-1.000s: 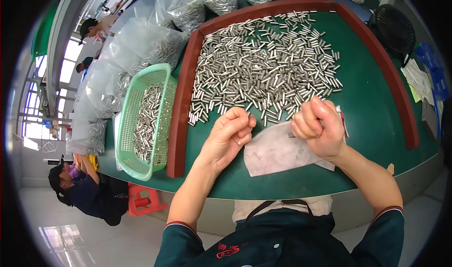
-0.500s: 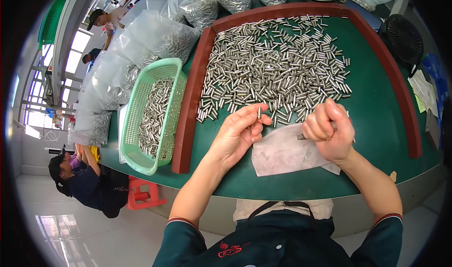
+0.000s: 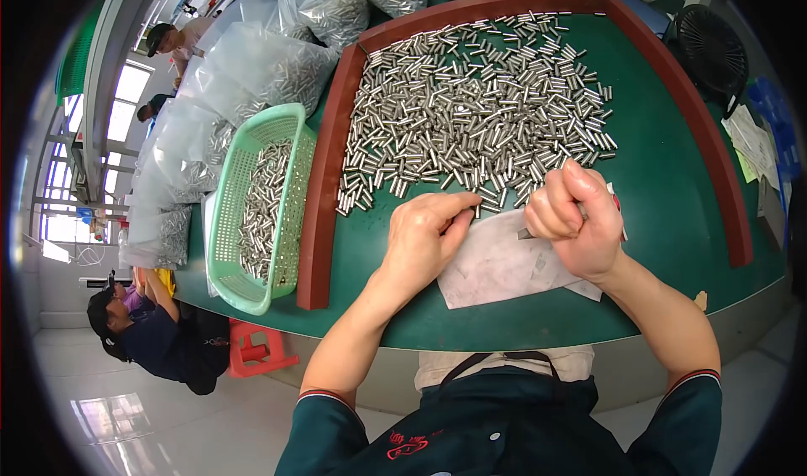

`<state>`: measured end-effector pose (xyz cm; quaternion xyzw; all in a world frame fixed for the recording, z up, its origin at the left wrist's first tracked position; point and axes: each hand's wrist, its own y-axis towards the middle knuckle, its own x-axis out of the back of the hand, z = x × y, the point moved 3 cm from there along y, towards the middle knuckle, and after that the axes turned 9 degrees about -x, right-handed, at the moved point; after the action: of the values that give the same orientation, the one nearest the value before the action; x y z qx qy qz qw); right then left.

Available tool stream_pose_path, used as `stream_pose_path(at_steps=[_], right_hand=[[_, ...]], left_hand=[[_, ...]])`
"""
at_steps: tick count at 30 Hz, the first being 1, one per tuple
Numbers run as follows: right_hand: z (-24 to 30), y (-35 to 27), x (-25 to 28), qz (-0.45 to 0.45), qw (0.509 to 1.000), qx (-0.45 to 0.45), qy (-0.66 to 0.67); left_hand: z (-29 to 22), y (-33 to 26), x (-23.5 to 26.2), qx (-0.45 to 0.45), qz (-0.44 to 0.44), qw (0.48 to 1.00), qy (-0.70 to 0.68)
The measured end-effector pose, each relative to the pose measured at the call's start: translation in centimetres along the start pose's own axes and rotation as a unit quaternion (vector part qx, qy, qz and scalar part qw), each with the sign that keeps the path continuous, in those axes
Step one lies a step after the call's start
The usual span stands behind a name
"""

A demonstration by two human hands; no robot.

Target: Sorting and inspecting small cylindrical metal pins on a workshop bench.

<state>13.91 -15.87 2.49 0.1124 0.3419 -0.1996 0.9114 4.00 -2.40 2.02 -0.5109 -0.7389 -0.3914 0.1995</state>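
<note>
A big heap of short silver metal pins [image 3: 479, 115] lies spread on a green table top [image 3: 672, 182] framed by a red-brown rim [image 3: 324, 190]. My left hand [image 3: 424, 236] reaches forward with its fingertips at the near edge of the heap, pinching or touching a pin there. My right hand [image 3: 576, 220] is curled into a fist around a small tool or a bundle of pins; only a grey tip shows beneath it. Both hands hover over a white sheet of paper [image 3: 500, 262] lying on the table.
A light green plastic basket [image 3: 256, 203] holding more pins stands left of the rim. Clear bags of pins [image 3: 252, 64] pile up at the back left. A black fan [image 3: 710, 47] and papers [image 3: 752, 140] sit right. Other people are seated at lower left [image 3: 147, 333] and upper left [image 3: 172, 39].
My left hand has opened from a fist and stretched forward to the edge of the pin heap. My right hand stayed curled, shifting slightly right.
</note>
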Motion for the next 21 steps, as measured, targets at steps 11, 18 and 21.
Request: stream_pose_path(at_steps=[11,18,21], right_hand=[[0.0,0.0,-0.2,-0.003,1.0,-0.009,-0.005],[-0.1,-0.3,0.3,-0.001,1.0,-0.002,0.028],[0.0,-0.1,0.0,-0.005,1.0,0.007,0.0]], left_hand=[[0.6,0.1,0.2,0.04,-0.004,0.996,0.076],[-1.7,-0.6,-0.2,-0.02,0.004,1.0,-0.021],[-2.6,-0.7,-1.2,-0.054,0.044,0.997,-0.023]])
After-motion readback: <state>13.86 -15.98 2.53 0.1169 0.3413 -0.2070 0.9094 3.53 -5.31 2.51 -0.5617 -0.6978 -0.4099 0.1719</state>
